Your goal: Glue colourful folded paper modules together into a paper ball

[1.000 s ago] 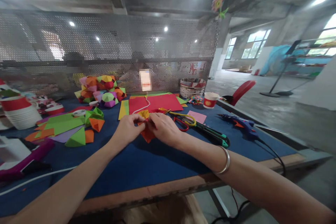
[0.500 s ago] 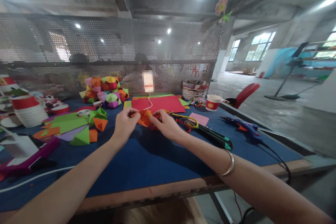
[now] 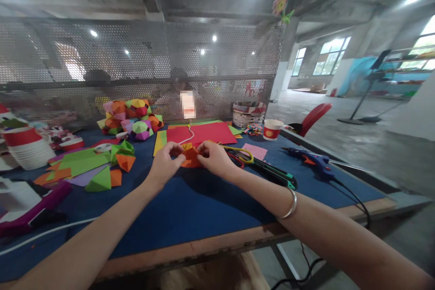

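Note:
A small folded orange paper piece (image 3: pixel 190 156) is pinched between both hands just above the blue table mat (image 3: pixel 190 208). My left hand (image 3: pixel 166 163) grips its left side with closed fingers. My right hand (image 3: pixel 212 157) grips its right side, thumb and fingers closed; a silver bangle is on that wrist. Red sheets of paper (image 3: pixel 204 132) lie just beyond the hands.
Scissors (image 3: pixel 239 154) and a utility knife (image 3: pixel 275 174) lie right of the hands, a blue glue gun (image 3: pixel 314 161) further right. Green and orange folded pieces (image 3: pixel 102 167) lie left, finished paper balls (image 3: pixel 132 118) behind, stacked cups (image 3: pixel 25 145) far left. A mesh screen stands at the back.
The hands went from pressing the orange piece at the mat to lifting it, and now hold it lower and closer together, both pinching it.

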### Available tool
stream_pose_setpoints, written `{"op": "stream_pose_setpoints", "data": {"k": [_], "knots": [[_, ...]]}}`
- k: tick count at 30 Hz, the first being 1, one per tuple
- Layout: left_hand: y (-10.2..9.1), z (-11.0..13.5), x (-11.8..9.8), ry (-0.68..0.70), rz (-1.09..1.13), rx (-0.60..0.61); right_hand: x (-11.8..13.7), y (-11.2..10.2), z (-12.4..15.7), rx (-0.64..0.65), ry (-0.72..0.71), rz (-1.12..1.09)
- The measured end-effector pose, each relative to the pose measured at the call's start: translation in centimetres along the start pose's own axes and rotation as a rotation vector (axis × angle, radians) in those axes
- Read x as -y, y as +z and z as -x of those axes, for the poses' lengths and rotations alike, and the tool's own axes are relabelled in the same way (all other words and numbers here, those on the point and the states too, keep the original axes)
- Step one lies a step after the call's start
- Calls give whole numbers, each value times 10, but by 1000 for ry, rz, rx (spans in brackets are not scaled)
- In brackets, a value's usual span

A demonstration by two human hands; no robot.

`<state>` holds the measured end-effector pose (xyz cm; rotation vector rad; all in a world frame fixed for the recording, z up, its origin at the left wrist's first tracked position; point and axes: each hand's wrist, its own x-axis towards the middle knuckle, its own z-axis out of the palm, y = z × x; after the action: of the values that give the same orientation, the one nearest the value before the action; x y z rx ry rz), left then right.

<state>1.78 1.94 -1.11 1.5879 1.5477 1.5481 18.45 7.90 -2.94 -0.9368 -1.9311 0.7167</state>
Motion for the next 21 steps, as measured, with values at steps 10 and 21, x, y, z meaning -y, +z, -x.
{"op": "stream_pose_setpoints", "data": {"k": [10,21], "knots": [[-6,4,-5,173,-178,129,11,0,9,45,-107,84],[-8,-1,-2,-105,188,172,6,-1,7,-1,-249,-84]]}}
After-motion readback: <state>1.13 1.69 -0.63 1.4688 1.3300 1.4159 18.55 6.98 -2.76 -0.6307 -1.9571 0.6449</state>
